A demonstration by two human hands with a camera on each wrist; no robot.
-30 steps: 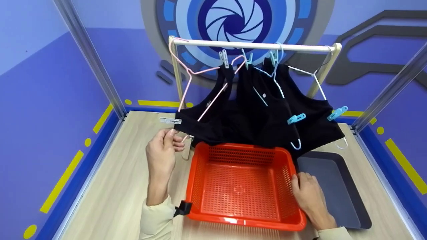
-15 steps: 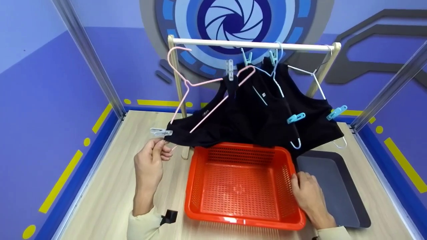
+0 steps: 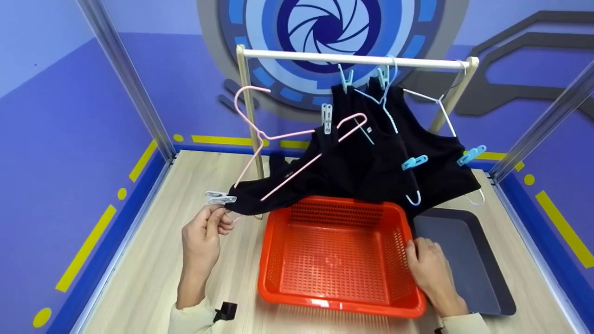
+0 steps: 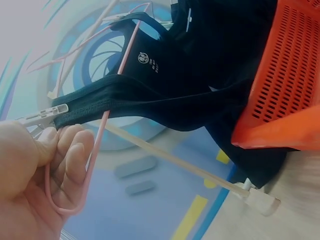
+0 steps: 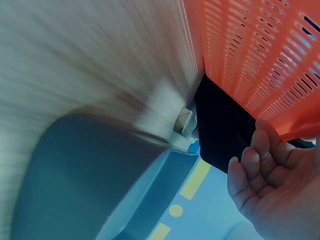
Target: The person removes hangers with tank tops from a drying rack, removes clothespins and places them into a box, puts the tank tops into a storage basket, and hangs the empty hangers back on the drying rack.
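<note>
My left hand [image 3: 203, 234] pinches the lower arm of a pink hanger [image 3: 290, 176], right beside a clear clothespin [image 3: 222, 198]. In the left wrist view, the hanger's looped end [image 4: 75, 207] lies across the fingers. A black sleeveless top [image 3: 297, 185] hangs on this hanger, which tilts down to the left with its hook below the rail [image 3: 320, 56]. A second clear clothespin [image 3: 327, 119] clips its other strap. My right hand [image 3: 429, 266] holds the right rim of the red basket [image 3: 341, 306], fingers outside against its wall.
Two more black tops hang from the wooden rack on a blue hanger [image 3: 389, 116] and a white hanger [image 3: 445, 118], clipped with blue clothespins [image 3: 414, 162]. A grey tray [image 3: 464, 260] lies right of the basket. Blue panels [image 3: 93, 153] enclose the sides.
The pink hanger has come down and towards me, its hook dropping from rail height to below the rail. My left hand moved left and down with it. The right hand stayed on the basket.
</note>
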